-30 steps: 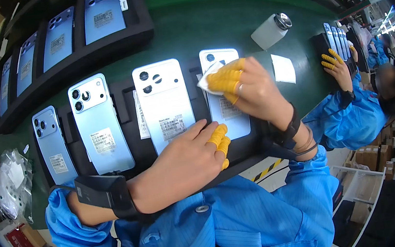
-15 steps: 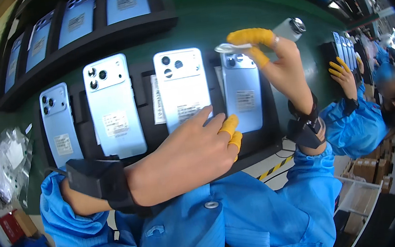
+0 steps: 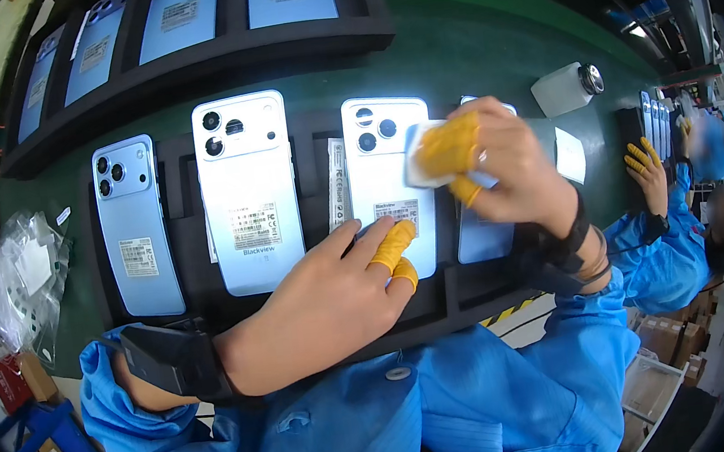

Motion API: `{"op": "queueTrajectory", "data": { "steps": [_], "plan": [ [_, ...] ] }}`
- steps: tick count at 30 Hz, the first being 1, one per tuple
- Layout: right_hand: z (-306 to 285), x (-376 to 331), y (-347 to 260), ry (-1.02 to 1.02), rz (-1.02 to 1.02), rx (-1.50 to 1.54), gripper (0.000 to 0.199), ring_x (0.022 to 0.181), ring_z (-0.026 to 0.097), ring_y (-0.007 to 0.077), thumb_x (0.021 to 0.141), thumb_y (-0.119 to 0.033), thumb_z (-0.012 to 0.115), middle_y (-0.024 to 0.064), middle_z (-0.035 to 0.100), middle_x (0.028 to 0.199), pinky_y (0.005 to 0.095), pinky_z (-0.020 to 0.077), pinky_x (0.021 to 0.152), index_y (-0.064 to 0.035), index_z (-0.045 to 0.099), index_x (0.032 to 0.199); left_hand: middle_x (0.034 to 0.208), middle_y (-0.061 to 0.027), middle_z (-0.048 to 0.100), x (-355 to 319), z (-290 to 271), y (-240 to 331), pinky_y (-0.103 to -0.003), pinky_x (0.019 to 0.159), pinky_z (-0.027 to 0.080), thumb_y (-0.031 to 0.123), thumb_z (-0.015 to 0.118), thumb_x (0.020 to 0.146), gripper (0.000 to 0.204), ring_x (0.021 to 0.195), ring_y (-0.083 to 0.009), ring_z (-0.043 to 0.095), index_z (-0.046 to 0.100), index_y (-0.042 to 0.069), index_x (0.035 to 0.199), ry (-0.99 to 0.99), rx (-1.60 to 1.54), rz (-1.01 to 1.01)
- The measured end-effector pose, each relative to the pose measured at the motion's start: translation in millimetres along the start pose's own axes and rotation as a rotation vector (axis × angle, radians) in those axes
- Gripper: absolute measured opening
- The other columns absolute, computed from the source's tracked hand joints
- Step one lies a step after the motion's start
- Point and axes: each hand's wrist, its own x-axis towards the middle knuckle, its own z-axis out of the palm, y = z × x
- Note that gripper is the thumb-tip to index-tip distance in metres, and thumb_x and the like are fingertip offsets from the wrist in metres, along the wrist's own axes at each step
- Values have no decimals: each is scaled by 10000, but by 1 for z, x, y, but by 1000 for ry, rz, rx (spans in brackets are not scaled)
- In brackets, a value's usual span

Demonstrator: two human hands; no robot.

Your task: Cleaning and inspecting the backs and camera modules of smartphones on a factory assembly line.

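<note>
A row of light blue phones lies back side up in a dark foam tray (image 3: 175, 159). My left hand (image 3: 321, 299) rests its fingertips on the lower part of the third phone (image 3: 401, 253), fingers stretched out, yellow cots on two of them. Against that phone's right edge, below its cameras, my right hand (image 3: 498, 159) pinches a folded white wipe (image 3: 427, 164) between yellow-capped fingers. Most of the fourth phone (image 3: 480, 234) is hidden under the right hand. To the left lie the second phone (image 3: 249, 186) and the first phone (image 3: 136, 227).
Another tray (image 3: 303, 43) of blue phones stands at the far left. A white bottle with a metal top (image 3: 562, 90) and a white sheet (image 3: 569, 155) are on the right. Clear plastic bags (image 3: 20, 277) lie at the left edge. A co-worker's hand (image 3: 647, 173) is beside more phones.
My right hand has come down and left with the wipe, from the fourth phone's cameras onto the third phone. My left hand stays low on the third phone. The view has shifted.
</note>
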Motion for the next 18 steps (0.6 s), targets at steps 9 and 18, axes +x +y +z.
{"op": "queueTrajectory", "data": {
  "steps": [9, 18],
  "plan": [
    [28, 36, 15, 195, -58, 10, 104, 685, 597, 286, 667, -16, 672, 126, 619, 705, 388, 479, 779, -3, 631, 762, 1049, -198, 622, 0, 3, 1, -375, 925, 424, 130, 581, 786, 178, 1115, -285, 546, 624, -4, 895, 31, -12, 8],
    [3, 16, 14, 216, 109, 102, 140, 734, 614, 267, 641, 22, 628, 123, 649, 760, 347, 456, 764, -4, 654, 777, 996, -191, 639, -3, 2, 0, -367, 916, 427, 130, 590, 785, 172, 1104, -276, 555, 628, 4, 895, 35, -4, -12]
  ]
}}
